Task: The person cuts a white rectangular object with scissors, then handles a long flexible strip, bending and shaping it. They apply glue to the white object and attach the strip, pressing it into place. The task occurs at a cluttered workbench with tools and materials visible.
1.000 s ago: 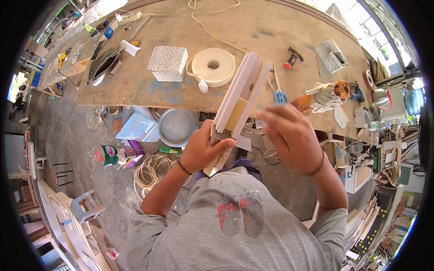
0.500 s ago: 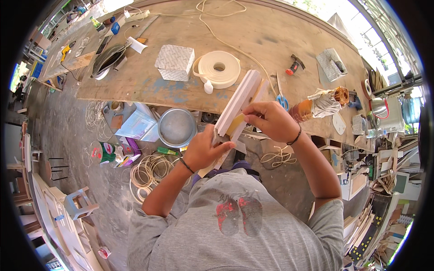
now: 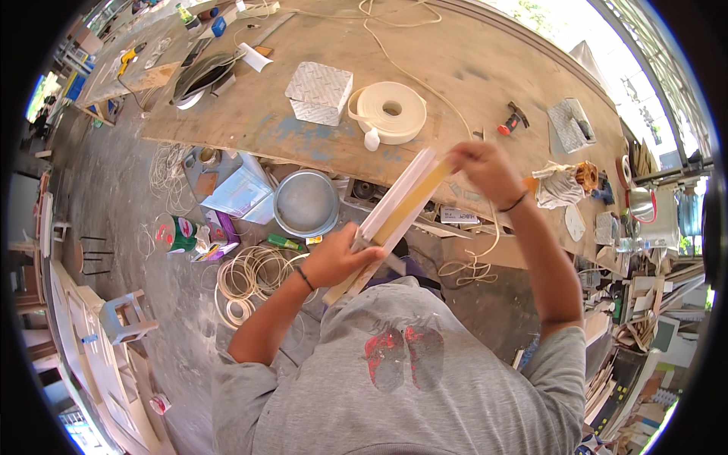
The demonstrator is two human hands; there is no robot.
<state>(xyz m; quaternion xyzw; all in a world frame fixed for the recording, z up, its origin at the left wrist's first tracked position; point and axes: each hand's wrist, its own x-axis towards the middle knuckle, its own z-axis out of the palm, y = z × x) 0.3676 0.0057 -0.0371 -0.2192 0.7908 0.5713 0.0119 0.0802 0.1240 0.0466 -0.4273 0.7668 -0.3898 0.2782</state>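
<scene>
My left hand [image 3: 340,256] is closed around the lower part of a pale, grooved wooden piece [image 3: 398,193]. The piece slants up and to the right in front of the workbench edge. Along its face runs a narrow yellow strip [image 3: 417,199], whose material I cannot make out. At the strip's upper end, my right hand [image 3: 485,173] pinches it, slightly blurred by motion. A roll of cream banding [image 3: 409,114] lies on the bench beyond the piece, with a small white bottle [image 3: 371,139] beside it.
On the wooden workbench [image 3: 250,125] are a patterned box [image 3: 324,87], a hammer [image 3: 514,119] and a plastic-wrapped amber item [image 3: 565,184]. Below stand a round grey basin [image 3: 305,203] and coiled cream cord [image 3: 254,277]. A blue-grey stool [image 3: 127,318] is at left.
My right hand has moved up and to the right along the wooden piece. More of the yellow strip now shows stretched between my hands. My left hand keeps its hold.
</scene>
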